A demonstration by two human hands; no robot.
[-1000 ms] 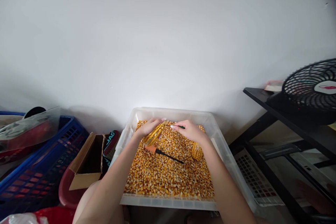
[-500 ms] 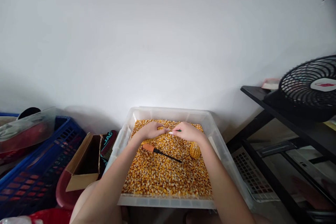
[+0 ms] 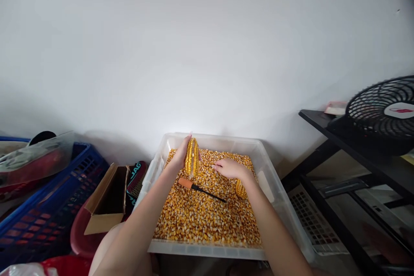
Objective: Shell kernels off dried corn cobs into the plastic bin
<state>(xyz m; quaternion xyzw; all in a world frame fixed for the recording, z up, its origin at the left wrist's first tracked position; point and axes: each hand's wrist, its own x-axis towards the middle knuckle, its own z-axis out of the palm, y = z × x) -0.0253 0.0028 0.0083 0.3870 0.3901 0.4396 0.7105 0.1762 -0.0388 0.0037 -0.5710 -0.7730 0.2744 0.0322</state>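
Observation:
My left hand (image 3: 182,153) is wrapped round an ear of corn (image 3: 192,157), which stands roughly upright above the far left of the bin. A pale strip without kernels runs down its near side. To the right of it, my right hand (image 3: 229,168) hovers low over the loose corn kernels (image 3: 200,220), fingers bent and close together; whatever they hold, if anything, is hidden. Between my forearms a screwdriver (image 3: 202,189) with an orange handle and dark shaft lies on the kernels. Another ear of corn (image 3: 240,189) rests beside my right wrist, partly covered by it.
The clear plastic bin (image 3: 207,250) stands against a white wall (image 3: 207,51). To the left are an open cardboard box (image 3: 105,222), a dark red tub (image 3: 79,228) and a blue crate (image 3: 48,207). A black fan (image 3: 381,108) sits on a black rack (image 3: 318,125) at the right.
My left hand has turned and raised the ear of corn upright. My right hand has moved apart from it to the right and slightly down; the small green thing at its fingers no longer shows.

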